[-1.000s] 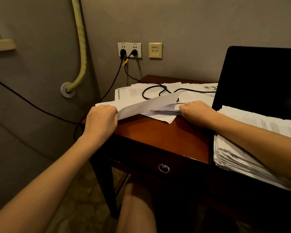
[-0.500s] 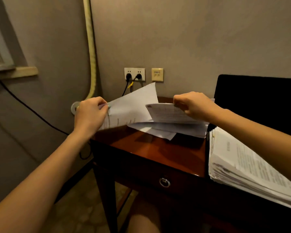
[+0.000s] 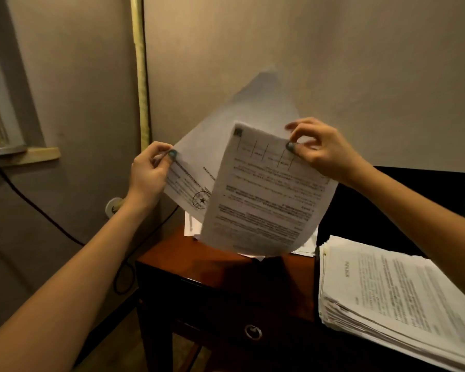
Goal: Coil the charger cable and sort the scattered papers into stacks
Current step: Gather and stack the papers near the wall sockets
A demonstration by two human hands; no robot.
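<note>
Evidently mid-sorting: fingers of the left hand point(image 3: 148, 174) pinch a stamped white sheet point(image 3: 192, 187), those of the right hand point(image 3: 324, 150) a printed white page point(image 3: 263, 202), above the red-brown wooden surface point(image 3: 220, 267); next, probably lay both on the thick paper stack point(image 3: 400, 288) at four o'clock.

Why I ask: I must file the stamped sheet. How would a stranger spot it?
Above the wooden table, two sheets are held up before the wall. It is the rear sheet, pinched by the left hand; unlike the front sheet in the right hand, it bears a round star stamp near its lower edge.
</note>
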